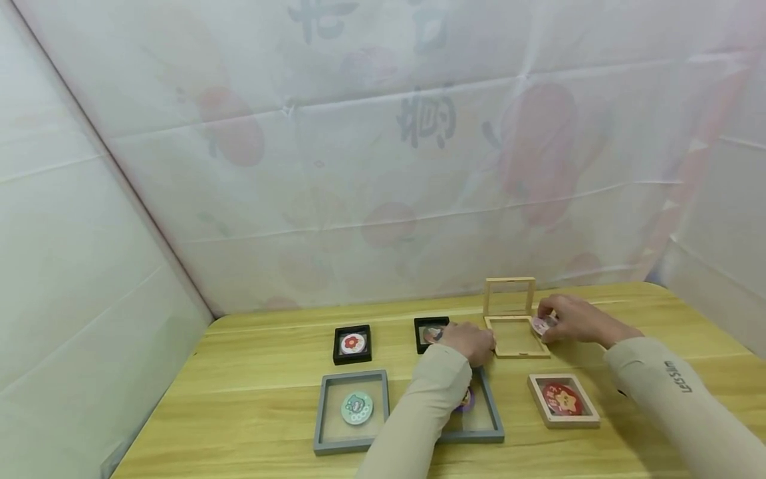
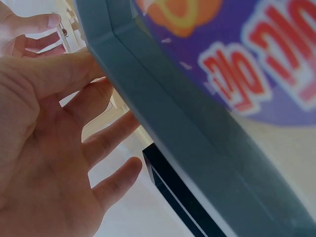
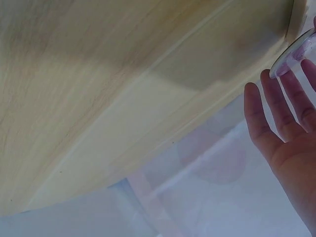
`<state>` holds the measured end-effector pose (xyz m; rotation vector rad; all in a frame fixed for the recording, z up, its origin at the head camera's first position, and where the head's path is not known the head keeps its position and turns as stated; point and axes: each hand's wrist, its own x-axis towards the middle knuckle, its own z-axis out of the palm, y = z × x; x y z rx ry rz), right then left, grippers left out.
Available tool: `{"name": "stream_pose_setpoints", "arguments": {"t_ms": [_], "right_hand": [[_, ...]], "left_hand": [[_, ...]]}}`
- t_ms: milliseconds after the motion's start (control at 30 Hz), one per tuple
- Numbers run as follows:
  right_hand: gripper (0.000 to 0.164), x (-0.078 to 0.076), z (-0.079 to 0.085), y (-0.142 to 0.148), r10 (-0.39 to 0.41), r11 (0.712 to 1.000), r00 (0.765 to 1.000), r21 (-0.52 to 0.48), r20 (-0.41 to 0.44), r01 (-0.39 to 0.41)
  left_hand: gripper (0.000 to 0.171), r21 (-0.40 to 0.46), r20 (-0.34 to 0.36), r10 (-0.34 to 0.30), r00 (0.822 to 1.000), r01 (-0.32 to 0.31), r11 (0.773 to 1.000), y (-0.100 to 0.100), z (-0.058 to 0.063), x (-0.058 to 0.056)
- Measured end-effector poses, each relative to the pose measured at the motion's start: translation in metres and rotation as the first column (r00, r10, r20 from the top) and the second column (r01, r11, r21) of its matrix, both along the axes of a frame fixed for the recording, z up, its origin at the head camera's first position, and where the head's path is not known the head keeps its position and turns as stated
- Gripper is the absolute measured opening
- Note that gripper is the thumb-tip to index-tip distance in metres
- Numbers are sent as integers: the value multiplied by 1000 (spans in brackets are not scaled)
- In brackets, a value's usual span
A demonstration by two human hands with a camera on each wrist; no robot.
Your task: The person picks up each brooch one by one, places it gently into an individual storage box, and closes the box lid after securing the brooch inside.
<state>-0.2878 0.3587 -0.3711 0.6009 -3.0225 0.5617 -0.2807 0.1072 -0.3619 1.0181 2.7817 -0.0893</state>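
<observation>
My right hand [image 1: 576,320] pinches a round pink badge [image 1: 541,325] at the right edge of an open light-wood display frame [image 1: 519,355]. In the right wrist view the badge [image 3: 295,53] shows nearly edge-on, touched by the fingertips. The frame's lid [image 1: 509,280] stands raised at the back, and its base lies flat. My left hand [image 1: 469,341] reaches over a grey frame with a purple badge [image 1: 465,401], its fingertips at the open frame's left edge. In the left wrist view the left hand's [image 2: 59,128] fingers are spread and fairly straight, some tips hidden behind the grey frame [image 2: 148,98].
A black frame [image 1: 417,336] is partly covered by the left hand. Further left are another black frame with a red flower badge [image 1: 353,342] and a grey frame with a green badge [image 1: 357,408]. A wooden frame with a red star badge [image 1: 562,399] lies front right. Fabric walls [image 1: 359,266] enclose the table.
</observation>
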Motion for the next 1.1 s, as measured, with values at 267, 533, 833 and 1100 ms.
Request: {"name": "stream_pose_setpoints", "arguments": {"t_ms": [267, 533, 833, 1100], "right_hand": [[33, 2, -1, -5, 17, 1000, 1000, -8, -17, -17], [32, 0, -2, -13, 33, 999, 999, -34, -18, -34], [34, 1, -7, -18, 46, 997, 999, -61, -26, -48], [34, -3, -9, -25, 47, 997, 999, -55, -27, -48]], "left_hand": [[25, -7, 1, 7, 1000, -7, 1000, 1, -1, 0], [25, -12, -9, 6, 1000, -6, 1000, 1, -2, -1], [24, -7, -4, 21, 1000, -21, 1000, 0, -2, -1], [24, -15, 2, 20, 1000, -20, 1000, 1, -1, -3]]}}
